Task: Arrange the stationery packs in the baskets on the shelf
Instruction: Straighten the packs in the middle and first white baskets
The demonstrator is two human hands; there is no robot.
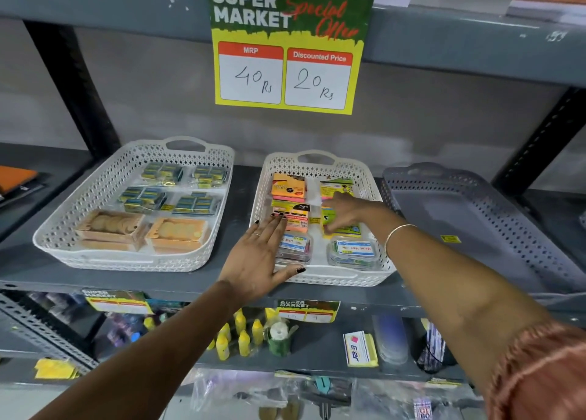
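Note:
Two white lattice baskets stand on the grey shelf. The left basket [63, 229] holds blue-green packs at the back and two tan packs in front. The middle basket [367, 185] holds orange and pink sticky-note packs [288, 187], yellow-green packs [336, 185] and two clear boxes [353, 253] in front. My left hand [258, 255] lies flat and open on that basket's front left rim, over one clear box. My right hand [344, 212] reaches into the basket with its fingertips pressed on a yellow-green pack [344, 231].
A grey lattice basket [475, 229] sits to the right, nothing visible in it. A green and yellow price sign [285, 48] hangs from the shelf above. The lower shelf carries yellow bottles [244, 334], a sticky-note box [360, 350] and other goods.

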